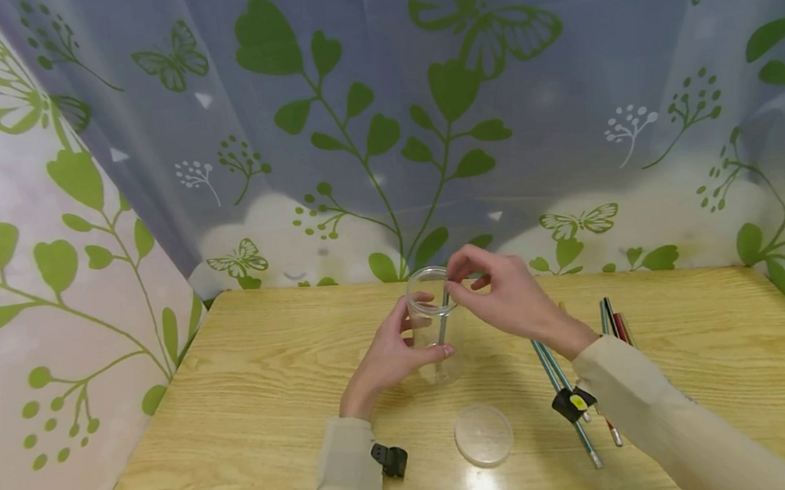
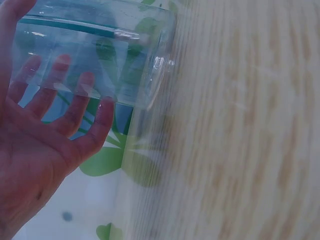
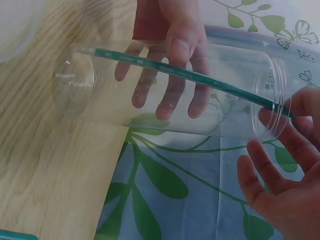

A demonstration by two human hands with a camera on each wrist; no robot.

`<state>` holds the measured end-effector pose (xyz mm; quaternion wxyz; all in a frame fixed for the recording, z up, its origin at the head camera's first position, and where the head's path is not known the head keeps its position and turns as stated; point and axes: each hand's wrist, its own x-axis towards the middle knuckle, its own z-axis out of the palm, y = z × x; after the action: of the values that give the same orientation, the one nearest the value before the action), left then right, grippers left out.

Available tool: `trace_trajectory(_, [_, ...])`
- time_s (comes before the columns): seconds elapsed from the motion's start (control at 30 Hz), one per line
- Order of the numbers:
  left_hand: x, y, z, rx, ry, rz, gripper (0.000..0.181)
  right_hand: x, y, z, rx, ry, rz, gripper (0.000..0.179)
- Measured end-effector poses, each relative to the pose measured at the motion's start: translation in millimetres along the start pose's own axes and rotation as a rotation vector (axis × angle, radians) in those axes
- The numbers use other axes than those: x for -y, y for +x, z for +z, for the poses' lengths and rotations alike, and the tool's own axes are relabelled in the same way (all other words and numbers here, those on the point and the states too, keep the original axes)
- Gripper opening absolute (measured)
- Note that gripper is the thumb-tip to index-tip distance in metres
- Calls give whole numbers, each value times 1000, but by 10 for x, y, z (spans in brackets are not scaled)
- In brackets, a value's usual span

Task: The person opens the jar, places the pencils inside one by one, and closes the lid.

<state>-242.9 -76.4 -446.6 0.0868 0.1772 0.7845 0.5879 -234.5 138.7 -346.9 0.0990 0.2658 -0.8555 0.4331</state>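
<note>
A clear, see-through jar (image 3: 235,117) stands on the table in the head view, its open mouth up. My left hand (image 1: 387,357) grips its side, thumb at the front and fingers around the back; in the left wrist view fingertips (image 2: 104,117) lie along the wall. Inside the jar a green pencil (image 3: 232,91) leans at a slant, its lower end near the bottom. At the rim, my right hand (image 1: 514,294) pinches the pencil's upper end between thumb and forefinger, the other fingers outside the rim.
A round clear lid (image 1: 484,435) lies on the wooden table (image 1: 239,417) in front of the jar. Several pencils (image 1: 549,368), green, red and dark, lie to the right, partly under my right forearm. A patterned curtain (image 1: 328,164) hangs behind the table's back edge.
</note>
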Motion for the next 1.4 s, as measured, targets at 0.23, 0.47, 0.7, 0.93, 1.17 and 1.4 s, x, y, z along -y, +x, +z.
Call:
trace_trajectory(0.23, [15,-11,7,4,-13,5,73,3,14,-11,68,-100,-39,8])
trace_trajectory(0.47, [36,-6,15,8,-25,14,74,7,10,-23,84,-100,-36,13])
trace_trajectory(0.7, [37,-6,18,0,-24,12,73,-18,-17,-18,26,-79,-82,18])
trace_trajectory(0.93, [34,-4,18,-11,-4,16,73,-40,-111,-92,-41,-35,-128,17])
trace_trajectory(1.17, [27,-6,15,-16,2,8,74,-141,-307,-228,-76,-73,-109,17])
trace_trajectory(1.4, [31,4,13,-16,2,-4,75,-339,-565,-363,-96,-141,-8,19])
